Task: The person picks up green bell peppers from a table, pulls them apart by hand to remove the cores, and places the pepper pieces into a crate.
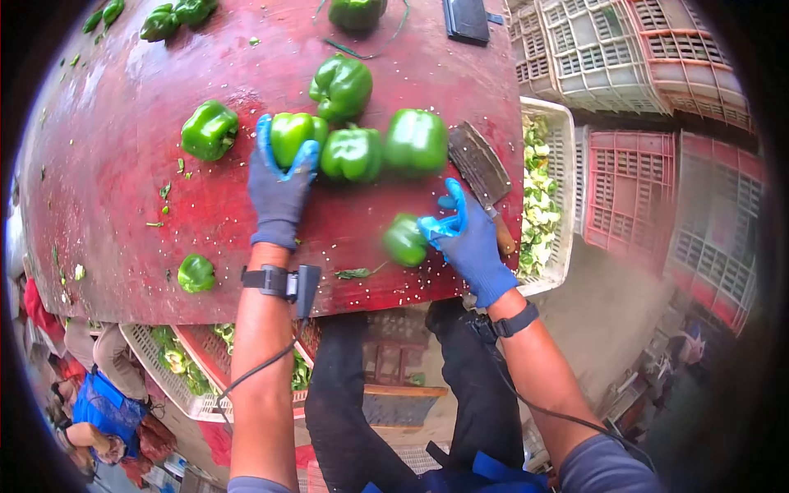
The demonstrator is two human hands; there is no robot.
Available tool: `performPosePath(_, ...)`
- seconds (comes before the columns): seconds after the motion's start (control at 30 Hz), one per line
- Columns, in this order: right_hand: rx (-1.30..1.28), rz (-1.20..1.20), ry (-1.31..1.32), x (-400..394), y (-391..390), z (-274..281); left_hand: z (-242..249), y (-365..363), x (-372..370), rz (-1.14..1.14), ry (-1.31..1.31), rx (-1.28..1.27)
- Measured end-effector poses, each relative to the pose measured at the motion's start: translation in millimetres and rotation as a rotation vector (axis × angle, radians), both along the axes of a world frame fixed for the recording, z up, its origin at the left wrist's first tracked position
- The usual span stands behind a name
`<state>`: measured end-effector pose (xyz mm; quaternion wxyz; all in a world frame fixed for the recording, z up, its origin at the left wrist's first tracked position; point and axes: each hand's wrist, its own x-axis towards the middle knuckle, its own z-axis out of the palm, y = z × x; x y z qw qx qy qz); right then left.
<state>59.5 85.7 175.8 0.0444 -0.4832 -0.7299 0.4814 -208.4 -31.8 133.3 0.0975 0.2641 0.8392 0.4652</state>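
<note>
My left hand (281, 177), in a grey glove with blue fingertips, has its thumb and fingers spread around the near side of a green bell pepper (297, 136). More peppers stand beside it: one behind (341, 87), one to its right (352, 154) and a larger one (417, 141) beyond that. My right hand (468, 238), gloved alike, has its fingers apart next to a blurred small pepper (405, 240). A cleaver (480, 163) with a wooden handle lies just beyond the right hand. Single peppers sit at the left (209, 130) and near the front edge (196, 273).
The red table (107, 205) bears scraps and, at its far side, more peppers (355, 11) and a dark phone-like object (466, 20). A white crate (561, 197) of cut pieces adjoins its right edge. Stacked crates (629, 189) stand right. Another person (107, 411) is at lower left.
</note>
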Motion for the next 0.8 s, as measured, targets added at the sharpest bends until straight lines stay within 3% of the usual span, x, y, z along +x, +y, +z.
performPosePath(0.17,-0.005,-0.087,-0.027,18.1,5.5,-21.3,26.5,43.4,58.7,-0.153,-0.035,-0.231)
performPosePath(0.3,0.003,-0.189,0.102,20.4,2.2,-8.0,48.6,39.6,81.5,-0.251,-0.02,-0.213)
performPosePath(0.4,-0.11,-0.184,0.167,10.6,-2.0,27.4,71.5,-9.3,62.6,-0.145,0.122,-0.225)
performPosePath(0.47,-0.106,-0.254,0.049,29.5,-4.7,14.1,84.2,-96.1,9.0,0.091,0.484,-0.334)
performPosePath(0.53,-0.16,-0.239,0.098,36.2,-1.1,18.1,79.8,-158.4,-21.1,0.327,0.419,-0.518)
performPosePath(0.63,-0.196,-0.228,0.074,34.3,-2.6,21.4,31.1,-224.0,-37.9,0.416,0.33,-0.682)
performPosePath(0.7,-0.186,-0.209,0.09,38.9,-6.0,11.6,21.9,-223.4,-32.3,0.386,0.101,-0.555)
performPosePath(0.77,-0.155,-0.176,0.135,38.5,-10.9,14.2,40.4,-187.2,-9.5,0.334,-0.015,-0.638)
performPosePath(0.8,-0.145,-0.174,0.15,36.9,-13.5,15.7,29.2,-172.4,6.2,0.3,0.053,-0.544)
